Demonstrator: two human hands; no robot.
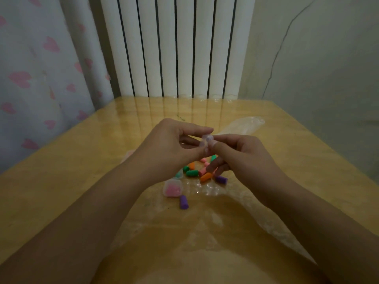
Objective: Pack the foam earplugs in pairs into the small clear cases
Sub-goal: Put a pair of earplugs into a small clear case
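Observation:
Both hands meet above the table on a small clear case (205, 141) with something purple inside. My left hand (174, 144) pinches it between thumb and fingers, and my right hand (242, 154) pinches its other side with thumb and forefinger. Below them lies a loose pile of foam earplugs (196, 171) in green, orange, pink and purple. A clear case holding pink earplugs (172, 188) sits nearer me. One purple earplug (183, 202) lies just in front of it, another purple earplug (221, 179) to the right of the pile.
The yellow wooden table (82, 191) has clear plastic sheeting (242, 125) lying under and behind the pile. A white radiator (176, 48) stands behind the far edge, a heart-patterned curtain (41, 78) hangs on the left, and a cracked wall (317, 68) is on the right.

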